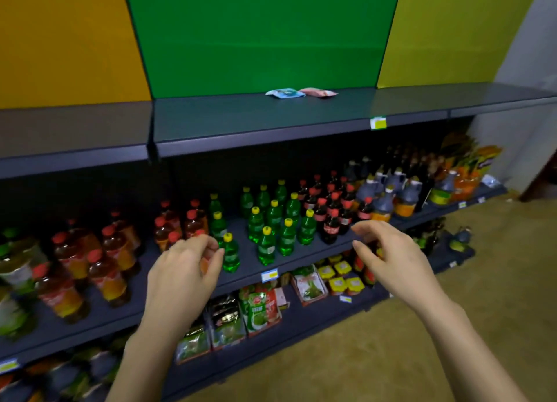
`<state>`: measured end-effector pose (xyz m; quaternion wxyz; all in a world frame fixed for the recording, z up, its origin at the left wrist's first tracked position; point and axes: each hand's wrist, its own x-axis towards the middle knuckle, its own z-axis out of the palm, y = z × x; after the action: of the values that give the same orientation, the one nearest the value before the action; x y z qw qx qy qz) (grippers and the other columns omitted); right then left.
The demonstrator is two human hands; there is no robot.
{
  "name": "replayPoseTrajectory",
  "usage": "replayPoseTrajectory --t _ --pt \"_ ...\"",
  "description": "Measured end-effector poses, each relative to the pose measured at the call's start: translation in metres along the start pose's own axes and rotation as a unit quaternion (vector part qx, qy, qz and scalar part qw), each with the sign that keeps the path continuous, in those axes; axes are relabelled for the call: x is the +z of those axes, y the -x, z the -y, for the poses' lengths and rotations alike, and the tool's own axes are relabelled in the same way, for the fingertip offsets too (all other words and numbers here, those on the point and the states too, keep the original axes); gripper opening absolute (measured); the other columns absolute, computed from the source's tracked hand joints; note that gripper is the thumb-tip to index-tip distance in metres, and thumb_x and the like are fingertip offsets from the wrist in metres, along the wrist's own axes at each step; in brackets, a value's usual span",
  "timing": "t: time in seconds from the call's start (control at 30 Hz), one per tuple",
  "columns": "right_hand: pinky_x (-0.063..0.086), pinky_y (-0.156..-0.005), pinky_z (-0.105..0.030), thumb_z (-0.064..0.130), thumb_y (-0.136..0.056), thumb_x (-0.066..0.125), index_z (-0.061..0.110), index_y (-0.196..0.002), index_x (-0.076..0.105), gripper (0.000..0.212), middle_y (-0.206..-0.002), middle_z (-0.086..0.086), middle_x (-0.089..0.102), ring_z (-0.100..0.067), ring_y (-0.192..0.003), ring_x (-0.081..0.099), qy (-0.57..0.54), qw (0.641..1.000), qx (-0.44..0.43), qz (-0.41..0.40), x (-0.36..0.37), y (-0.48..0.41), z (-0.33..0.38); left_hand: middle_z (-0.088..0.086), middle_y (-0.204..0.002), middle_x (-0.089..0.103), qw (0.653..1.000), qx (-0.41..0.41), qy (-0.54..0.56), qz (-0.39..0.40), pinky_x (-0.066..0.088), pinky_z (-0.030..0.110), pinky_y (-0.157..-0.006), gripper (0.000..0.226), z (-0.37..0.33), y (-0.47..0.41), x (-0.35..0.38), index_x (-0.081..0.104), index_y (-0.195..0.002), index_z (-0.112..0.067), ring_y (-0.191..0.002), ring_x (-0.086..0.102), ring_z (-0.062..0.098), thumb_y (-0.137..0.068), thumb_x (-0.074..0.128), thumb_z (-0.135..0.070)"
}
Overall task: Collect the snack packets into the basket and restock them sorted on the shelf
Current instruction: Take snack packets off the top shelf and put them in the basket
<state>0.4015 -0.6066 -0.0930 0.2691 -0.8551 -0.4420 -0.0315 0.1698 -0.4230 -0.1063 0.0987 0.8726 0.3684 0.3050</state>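
Two snack packets lie side by side at the back of the top grey shelf point(259, 121): a blue-and-white packet point(284, 93) on the left and a pink packet point(321, 92) touching its right side. My left hand point(184, 276) and my right hand point(391, 258) are raised in front of the bottle shelf, well below the packets. Both hands hold nothing, with fingers loosely curled and apart. No basket is in view.
The middle shelf carries green bottles point(271, 223), dark cola bottles point(331, 214) and orange drink bottles point(90, 260). A lower shelf holds sachets and small boxes point(259, 308). Green, orange and yellow panels back the top shelf. Brown floor point(391, 356) lies to the right.
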Motion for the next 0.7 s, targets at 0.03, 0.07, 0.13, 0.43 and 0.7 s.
replayPoseTrajectory --t 0.03,0.07,0.13,0.43,0.7 --pt "0.052 -0.083 -0.032 0.034 -0.092 0.052 0.025 -0.120 0.056 0.030 -0.117 0.012 0.059 -0.009 -0.108 0.057 0.002 1.000 -0.009 -0.001 -0.005 -0.014 -0.007 -0.008 -0.077 0.060 1.000 0.016 -0.008 -0.012 0.043 0.029 -0.059 0.010 -0.009 -0.014 0.005 0.062 -0.090 -0.022 -0.072 0.058 0.018 -0.088 0.058 -0.031" --pt "0.052 -0.083 -0.034 0.034 -0.092 0.052 0.026 -0.120 0.056 0.030 -0.117 0.012 0.059 -0.009 -0.108 0.057 0.005 1.000 -0.017 -0.005 -0.009 -0.028 -0.013 -0.007 -0.075 0.060 0.999 0.035 -0.020 -0.028 0.045 0.030 -0.060 0.011 -0.018 -0.028 0.008 0.063 -0.088 -0.021 -0.071 0.060 0.021 -0.088 0.058 -0.030" --pt "0.051 -0.081 -0.033 0.034 -0.092 0.051 0.027 -0.119 0.056 0.028 -0.116 0.013 0.059 -0.009 -0.107 0.056 0.010 0.999 -0.033 -0.015 -0.016 -0.056 -0.024 -0.004 -0.071 0.062 0.996 0.066 -0.040 -0.053 0.047 0.032 -0.062 0.018 -0.032 -0.058 0.012 0.065 -0.085 -0.017 -0.069 0.062 0.025 -0.084 0.055 -0.032" --pt "0.049 -0.086 -0.038 0.027 -0.088 0.057 0.024 -0.110 0.060 0.022 -0.107 0.006 0.063 -0.016 -0.103 0.060 0.006 0.996 -0.076 -0.045 -0.028 -0.223 -0.079 0.001 -0.086 0.067 0.994 0.083 -0.037 -0.068 0.045 0.037 -0.074 0.020 -0.077 -0.220 0.073 0.063 -0.091 -0.018 -0.091 0.060 0.028 -0.089 0.052 -0.035" --pt "0.048 -0.092 -0.041 0.027 -0.088 0.055 0.025 -0.107 0.061 0.021 -0.111 0.002 0.066 -0.022 -0.105 0.060 0.012 0.997 -0.072 -0.034 -0.041 -0.411 -0.107 0.006 -0.110 0.066 0.998 0.021 -0.063 0.016 0.044 0.036 -0.082 0.023 -0.098 -0.420 0.136 0.062 -0.101 -0.016 -0.103 0.057 0.031 -0.089 0.052 -0.033"
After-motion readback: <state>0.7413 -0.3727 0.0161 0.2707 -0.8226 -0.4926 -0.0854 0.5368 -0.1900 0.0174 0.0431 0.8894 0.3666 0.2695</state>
